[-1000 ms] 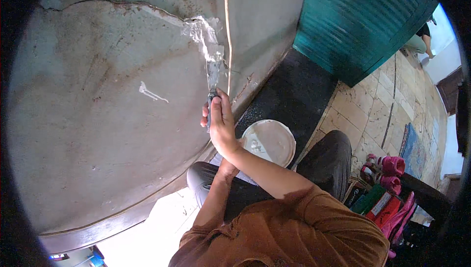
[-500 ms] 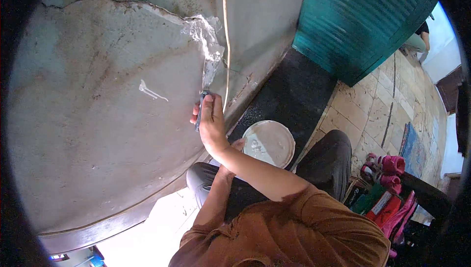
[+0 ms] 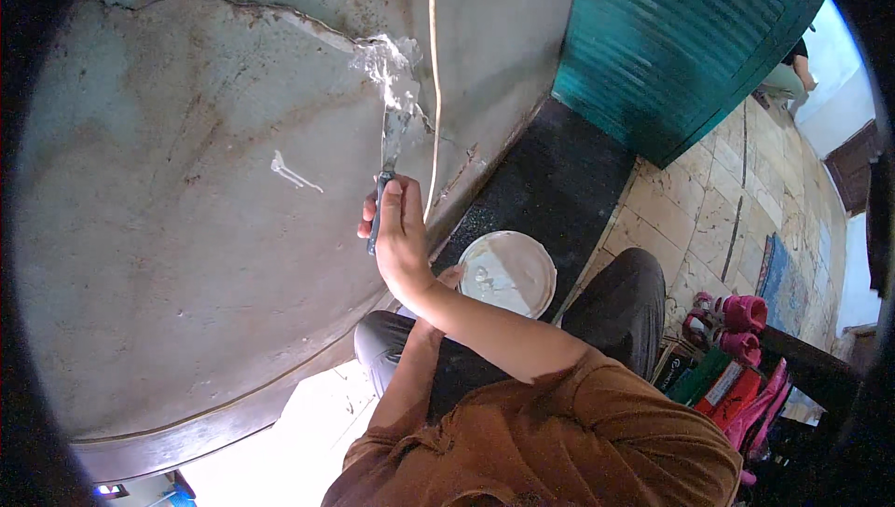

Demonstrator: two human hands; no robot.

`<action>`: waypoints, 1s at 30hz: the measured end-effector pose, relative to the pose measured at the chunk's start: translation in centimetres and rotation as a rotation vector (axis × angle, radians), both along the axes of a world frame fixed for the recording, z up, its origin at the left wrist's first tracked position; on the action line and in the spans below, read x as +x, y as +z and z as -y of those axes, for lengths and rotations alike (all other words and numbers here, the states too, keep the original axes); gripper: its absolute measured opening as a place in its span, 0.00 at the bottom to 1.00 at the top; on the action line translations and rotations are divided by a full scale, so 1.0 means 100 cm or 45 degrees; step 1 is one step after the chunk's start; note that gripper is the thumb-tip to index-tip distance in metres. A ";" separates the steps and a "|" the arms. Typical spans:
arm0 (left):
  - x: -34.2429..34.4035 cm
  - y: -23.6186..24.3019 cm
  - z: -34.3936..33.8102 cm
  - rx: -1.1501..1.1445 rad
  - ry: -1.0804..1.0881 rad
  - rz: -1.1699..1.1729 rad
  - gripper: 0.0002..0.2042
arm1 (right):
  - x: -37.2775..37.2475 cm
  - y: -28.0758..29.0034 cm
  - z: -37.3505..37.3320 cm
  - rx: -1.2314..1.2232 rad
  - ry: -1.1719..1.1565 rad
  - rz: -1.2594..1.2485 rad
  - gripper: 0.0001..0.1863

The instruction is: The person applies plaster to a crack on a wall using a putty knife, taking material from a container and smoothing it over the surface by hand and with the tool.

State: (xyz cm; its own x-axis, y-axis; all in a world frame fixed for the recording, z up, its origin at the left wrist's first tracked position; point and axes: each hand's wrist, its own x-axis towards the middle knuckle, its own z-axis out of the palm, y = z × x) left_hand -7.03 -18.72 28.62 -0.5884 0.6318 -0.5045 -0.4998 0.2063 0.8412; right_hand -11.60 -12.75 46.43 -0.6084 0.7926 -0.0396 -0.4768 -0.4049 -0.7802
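Observation:
A putty knife (image 3: 392,139) is clasped in my right hand (image 3: 396,232), its blade lying against white filler (image 3: 384,60) on a cracked grey-green wall (image 3: 186,134). The filler sits where the long crack bends downward, beside a hanging cream cable (image 3: 434,78). A separate white smear (image 3: 289,171) marks the wall further left. Below and behind my right forearm, my left hand (image 3: 450,278) grips the rim of a round container (image 3: 520,274) of pale filler; much of this hand is hidden.
Right of the wall stand a teal louvred door (image 3: 671,32) and black step (image 3: 559,167) on a tiled floor (image 3: 699,199). Pink shoes (image 3: 744,314) and red and green boxes (image 3: 722,386) lie by my right knee. Another person (image 3: 792,83) crouches beyond the door, near a blue mat (image 3: 783,283).
My right hand and the knife handle have shifted left over the last second, so the blade now points more steeply upward. The container has barely moved.

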 end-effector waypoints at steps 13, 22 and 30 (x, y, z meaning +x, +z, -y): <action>-0.011 -0.035 0.006 0.101 -0.026 -0.665 0.13 | 0.017 -0.013 0.016 0.029 -0.016 0.102 0.15; -0.015 -0.044 0.005 -0.168 -0.051 0.008 0.14 | -0.001 -0.020 0.011 -0.136 -0.008 0.102 0.17; -0.010 -0.032 0.003 -0.284 -0.068 0.110 0.15 | -0.006 -0.024 0.010 -0.158 -0.029 0.056 0.18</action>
